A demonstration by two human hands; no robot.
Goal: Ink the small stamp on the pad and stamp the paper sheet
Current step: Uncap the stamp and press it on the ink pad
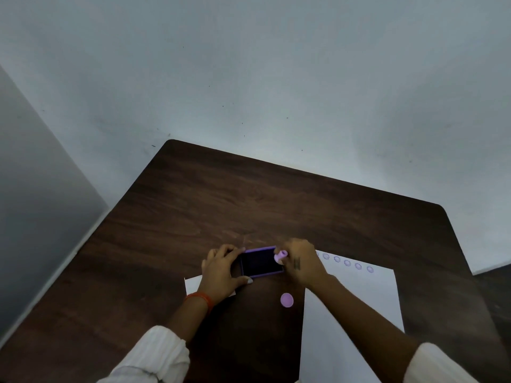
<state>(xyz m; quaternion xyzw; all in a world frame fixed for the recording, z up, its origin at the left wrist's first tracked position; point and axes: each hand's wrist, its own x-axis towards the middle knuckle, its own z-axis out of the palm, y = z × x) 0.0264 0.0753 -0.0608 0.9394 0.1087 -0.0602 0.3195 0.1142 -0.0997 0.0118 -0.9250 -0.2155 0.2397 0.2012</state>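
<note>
The ink pad (261, 262) is gripped at its 9 o'clock edge by the left hand (221, 275) on the dark tabletop (193, 211). The small stamp (280, 255) is pinched in the right hand (301, 261) at the pad's 3 o'clock edge. The paper sheet (359, 299), with a row of prints (347, 262), lies at 3 o'clock. A lilac cap (286, 300) lies at 6 o'clock.
</note>
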